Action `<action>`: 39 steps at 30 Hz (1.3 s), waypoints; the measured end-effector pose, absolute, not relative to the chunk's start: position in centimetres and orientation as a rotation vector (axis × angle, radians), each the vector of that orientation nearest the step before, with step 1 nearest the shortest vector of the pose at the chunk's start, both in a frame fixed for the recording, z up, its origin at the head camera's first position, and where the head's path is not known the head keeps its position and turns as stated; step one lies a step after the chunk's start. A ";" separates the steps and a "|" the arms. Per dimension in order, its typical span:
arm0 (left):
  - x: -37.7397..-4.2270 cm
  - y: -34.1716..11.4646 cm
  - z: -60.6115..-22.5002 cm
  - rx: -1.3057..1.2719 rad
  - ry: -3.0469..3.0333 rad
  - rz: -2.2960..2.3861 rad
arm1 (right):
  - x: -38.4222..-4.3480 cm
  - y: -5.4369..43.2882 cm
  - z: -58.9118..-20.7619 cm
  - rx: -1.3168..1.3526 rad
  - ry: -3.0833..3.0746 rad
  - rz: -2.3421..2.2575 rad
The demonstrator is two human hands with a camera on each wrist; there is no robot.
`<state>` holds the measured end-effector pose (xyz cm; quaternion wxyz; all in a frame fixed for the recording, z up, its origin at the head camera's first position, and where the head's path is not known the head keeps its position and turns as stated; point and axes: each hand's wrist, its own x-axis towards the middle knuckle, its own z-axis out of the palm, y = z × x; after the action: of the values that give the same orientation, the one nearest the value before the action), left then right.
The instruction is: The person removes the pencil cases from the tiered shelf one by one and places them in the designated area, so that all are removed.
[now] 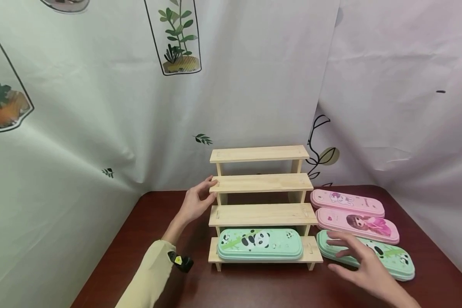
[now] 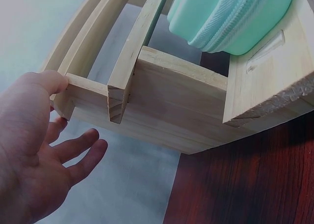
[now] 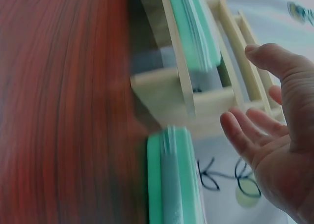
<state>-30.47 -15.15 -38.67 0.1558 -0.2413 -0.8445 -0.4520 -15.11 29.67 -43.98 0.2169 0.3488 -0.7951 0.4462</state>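
A four-step wooden display shelf [image 1: 262, 214] stands on the table. My left hand [image 1: 195, 202] pinches the left end of its second step from the top, thumb on one side and index finger on the other; in the left wrist view the other fingers [image 2: 81, 148] stay off the wood. A mint green pencil case [image 1: 259, 244] with a panda print lies along the lowest step. At the right, my right hand [image 1: 363, 263] hovers with fingers spread and slightly bent, holding nothing. It overlaps a second mint green panda pencil case [image 1: 394, 259], partly hiding it.
Behind that second case lie a pink pencil case [image 1: 357, 225] with a girl print and another pink one [image 1: 348, 202] with a rabbit. All three sit on the dark red table [image 1: 254, 286] right of the shelf. A white printed cloth [image 1: 254, 98] hangs close behind.
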 end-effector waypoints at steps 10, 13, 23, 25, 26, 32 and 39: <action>-30.5 -15.0 -38.6 -0.694 -2.413 -1.302 | -16.7 26.1 -44.1 1.060 -2.159 1.261; -30.5 -15.0 -38.7 -0.707 -2.410 -1.300 | -17.1 25.6 -44.3 1.064 -2.146 1.228; -30.5 -14.9 -38.5 -0.707 -2.405 -1.300 | -17.7 24.4 -45.1 1.046 -2.183 1.126; -30.5 -14.9 -38.5 -0.699 -2.411 -1.302 | -17.8 24.2 -45.3 1.045 -2.188 1.107; -30.5 -14.9 -38.6 -0.697 -2.415 -1.300 | -17.9 24.1 -45.3 1.039 -2.195 1.105; -30.5 -15.0 -38.6 -0.686 -2.420 -1.292 | -18.1 23.8 -45.6 1.053 -2.214 1.082; -30.5 -15.1 -38.7 -0.696 -2.406 -1.298 | -18.3 23.3 -45.7 1.051 -2.241 1.052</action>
<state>-30.52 -15.10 -38.70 0.1598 -0.2434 -0.8420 -0.4541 -18.33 23.28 -45.66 0.2242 0.3808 -0.8120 0.3813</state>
